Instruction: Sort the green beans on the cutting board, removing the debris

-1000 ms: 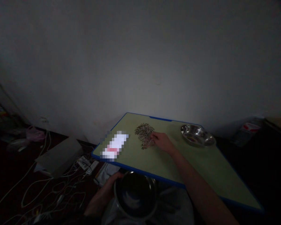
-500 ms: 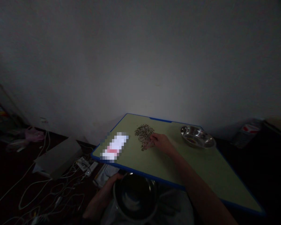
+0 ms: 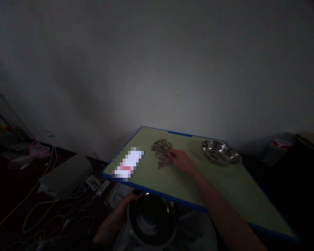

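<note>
A spread of small dark and pale grains (image 3: 161,147), too small to name surely, lies on the yellow-green tabletop (image 3: 183,188). My right hand (image 3: 180,160) reaches in from the right, its fingers pinched together at the near right side of the spread. A faint pinkish patch shows by the fingertips, but what they hold is hidden. Below the table's front edge, my left hand (image 3: 120,211) grips the left rim of a dark, shiny bowl (image 3: 151,219), whose inside is too dark to read.
A shiny metal basin (image 3: 221,153) stands at the table's right. On the left lies a pixelated bright phone-like rectangle (image 3: 129,164). The floor at left holds a box (image 3: 65,176) and tangled cables (image 3: 68,212). A wall (image 3: 157,69) rises behind the table.
My right hand has barely shifted and stays pinched at the grains. The bowl and my left hand look the same. The view has moved very slightly.
</note>
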The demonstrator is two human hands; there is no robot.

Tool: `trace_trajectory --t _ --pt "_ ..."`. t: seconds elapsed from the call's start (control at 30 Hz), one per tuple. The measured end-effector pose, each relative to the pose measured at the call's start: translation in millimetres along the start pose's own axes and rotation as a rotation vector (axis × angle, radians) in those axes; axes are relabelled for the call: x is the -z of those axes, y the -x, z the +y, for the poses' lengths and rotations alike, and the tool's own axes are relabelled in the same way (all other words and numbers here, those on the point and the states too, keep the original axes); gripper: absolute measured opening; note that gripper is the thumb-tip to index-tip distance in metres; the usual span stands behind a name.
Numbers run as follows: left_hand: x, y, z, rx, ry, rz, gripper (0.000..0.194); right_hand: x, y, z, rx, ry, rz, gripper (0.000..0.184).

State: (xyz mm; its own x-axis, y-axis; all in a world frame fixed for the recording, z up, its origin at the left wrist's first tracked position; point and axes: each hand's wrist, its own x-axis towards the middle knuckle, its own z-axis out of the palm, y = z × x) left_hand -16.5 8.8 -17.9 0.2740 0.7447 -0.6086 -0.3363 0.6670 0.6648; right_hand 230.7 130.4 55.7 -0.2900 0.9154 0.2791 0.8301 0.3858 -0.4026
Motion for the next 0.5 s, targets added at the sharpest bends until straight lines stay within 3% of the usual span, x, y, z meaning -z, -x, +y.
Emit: trace_trajectory --t 0.5 --pt "-2.9 5.1 3.9 0.037 0.051 -0.087 0.023 3.8 0.6 0.0 0.021 -0.003 -0.002 0.025"
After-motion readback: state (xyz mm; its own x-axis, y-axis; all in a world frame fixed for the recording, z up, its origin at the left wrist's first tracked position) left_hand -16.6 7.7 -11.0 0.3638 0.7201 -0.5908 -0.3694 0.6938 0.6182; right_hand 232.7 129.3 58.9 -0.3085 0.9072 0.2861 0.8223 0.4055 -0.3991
